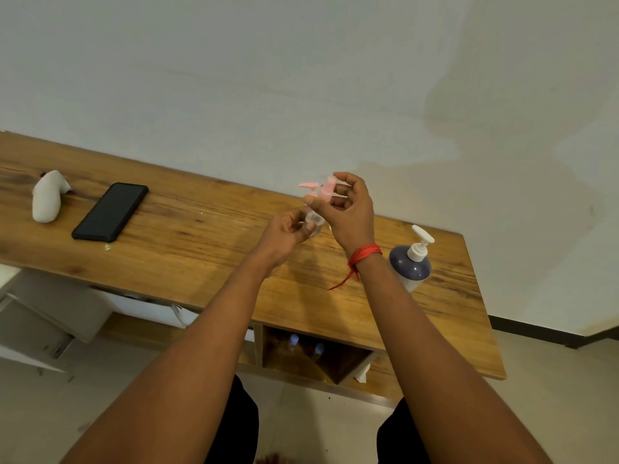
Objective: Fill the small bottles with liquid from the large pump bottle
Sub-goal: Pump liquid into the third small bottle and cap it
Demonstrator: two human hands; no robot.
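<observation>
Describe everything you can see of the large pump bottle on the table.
The large pump bottle has a rounded dark blue body, seemingly plastic and paler near its base. Its white pump head has a spout angled toward the wall. It stands upright near the right end of the wooden table, and neither hand holds it.

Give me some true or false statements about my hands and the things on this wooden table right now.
1. The right hand grips a pink plastic spray cap. True.
2. The dark blue large pump bottle lies on its side. False: it stands upright on the wooden table.
3. The flat black phone lies on the table, left of both hands. True.
4. The left hand presses down on the large pump bottle. False: it holds a small clear bottle, apart from the pump bottle.
</observation>
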